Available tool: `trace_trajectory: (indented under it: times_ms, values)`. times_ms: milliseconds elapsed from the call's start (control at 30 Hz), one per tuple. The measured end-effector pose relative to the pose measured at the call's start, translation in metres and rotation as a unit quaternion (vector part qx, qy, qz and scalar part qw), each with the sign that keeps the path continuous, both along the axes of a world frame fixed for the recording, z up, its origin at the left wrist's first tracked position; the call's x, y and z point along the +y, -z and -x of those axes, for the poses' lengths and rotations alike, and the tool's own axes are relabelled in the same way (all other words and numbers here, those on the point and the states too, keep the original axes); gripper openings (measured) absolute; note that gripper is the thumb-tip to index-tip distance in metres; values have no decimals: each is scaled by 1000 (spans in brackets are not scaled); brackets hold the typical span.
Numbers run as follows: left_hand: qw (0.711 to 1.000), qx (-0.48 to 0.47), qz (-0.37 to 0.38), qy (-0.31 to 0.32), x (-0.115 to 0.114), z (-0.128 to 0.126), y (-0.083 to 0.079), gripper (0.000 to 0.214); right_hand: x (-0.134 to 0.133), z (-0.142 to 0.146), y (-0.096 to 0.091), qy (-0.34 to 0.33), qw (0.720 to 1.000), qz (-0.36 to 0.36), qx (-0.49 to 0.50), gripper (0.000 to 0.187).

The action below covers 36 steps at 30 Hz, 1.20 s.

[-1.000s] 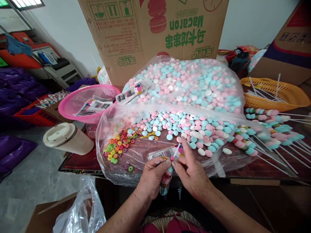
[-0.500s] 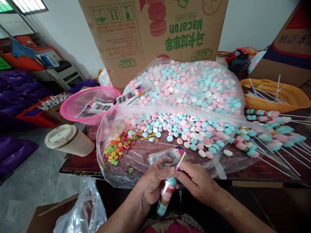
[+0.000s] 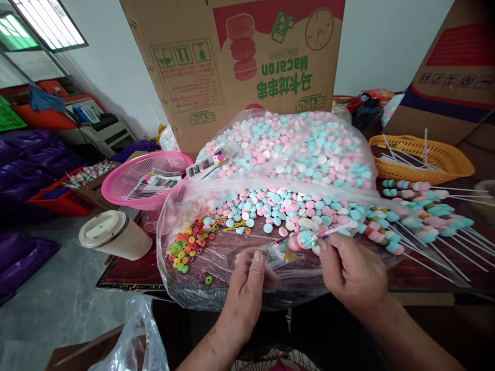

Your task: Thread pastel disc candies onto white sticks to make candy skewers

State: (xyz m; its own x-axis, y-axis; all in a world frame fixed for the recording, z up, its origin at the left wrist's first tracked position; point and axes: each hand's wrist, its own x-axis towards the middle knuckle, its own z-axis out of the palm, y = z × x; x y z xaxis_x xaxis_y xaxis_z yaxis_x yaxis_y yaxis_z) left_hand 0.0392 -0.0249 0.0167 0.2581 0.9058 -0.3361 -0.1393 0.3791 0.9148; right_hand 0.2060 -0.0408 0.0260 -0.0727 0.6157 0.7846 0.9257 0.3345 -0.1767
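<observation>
My right hand (image 3: pixel 353 273) pinches the wrapped candy skewer (image 3: pixel 303 240) at its neck, above the table (image 3: pixel 404 275); my left hand (image 3: pixel 247 288), loosely open, is nearer me, leftward. Its long axis lies nearly crosswise, candied end left, white stick (image 3: pixel 338 230) rightward, slightly away.

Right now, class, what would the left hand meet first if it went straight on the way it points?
Most likely the left hand would meet the printed packaging just ahead; depth is unclear, so it might pass above.

The wrapped skewer (image 3: pixel 303 240) is pink and pale blue, the cup (image 3: pixel 130 239) off-white.
</observation>
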Motion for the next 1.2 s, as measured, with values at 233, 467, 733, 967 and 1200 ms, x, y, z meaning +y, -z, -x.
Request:
trace_trajectory:
  times_ms: [233, 467, 733, 967, 1200]
  values:
    - [945, -274, 82, 158, 28, 11, -37, 90, -29, 20, 26, -179, 967, 162, 82, 23]
    - [967, -96, 45, 230, 19, 9, -25, 78, -33, 24, 17, -159, 886, 292, 324, 27]
    - [956, -266, 35, 117, 7, 14, -26, 68, -29, 20, 10, -119, 914, 213, 324, 22]
    - [946, -205, 140, 208, 4, 5, -16, 80, -39, 32, 3, -202, 942, 215, 160, 24]
    - [986, -47, 16, 158, 14, 13, -29, 53, -30, 28, 20, -100, 868, 388, 293, 16]
